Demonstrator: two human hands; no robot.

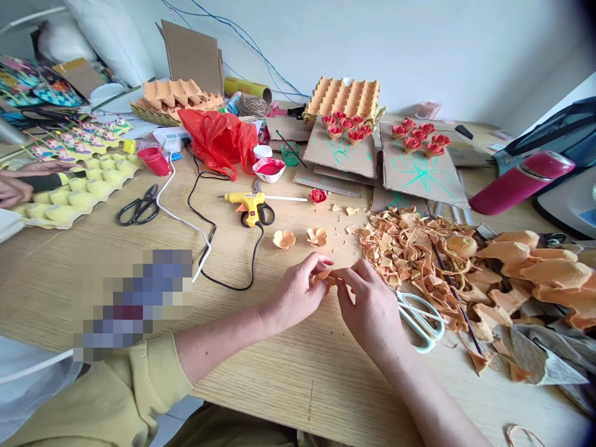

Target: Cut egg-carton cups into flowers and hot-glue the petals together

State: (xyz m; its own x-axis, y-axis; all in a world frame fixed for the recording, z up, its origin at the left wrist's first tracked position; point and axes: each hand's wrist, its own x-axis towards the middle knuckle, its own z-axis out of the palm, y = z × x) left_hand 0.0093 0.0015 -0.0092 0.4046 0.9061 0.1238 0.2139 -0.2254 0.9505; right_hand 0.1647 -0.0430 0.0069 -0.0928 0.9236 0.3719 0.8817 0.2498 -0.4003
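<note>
At the frame's lower centre, an orange egg-carton piece (pixel 329 280) is held pinched between the fingertips of the left hand (pixel 298 292) and right hand (pixel 372 307), below two cut orange cups (pixel 300 238).

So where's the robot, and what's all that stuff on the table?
There's no robot here! Somebody is working with bare hands, and the only picture comes from a camera worn on that person's head, looking forward and down.

The left hand and right hand hold a little orange piece between them. Fingers cover much of it, so its whole shape is hard to see.

On the wooden table, just past the hands, sit two orange flower-shaped cups. Behind them is a yellow glue gun. A pile of torn orange scraps lies to the right, and red flowers stand on cardboard sheets. Another person's hand shows at the far left.
</note>
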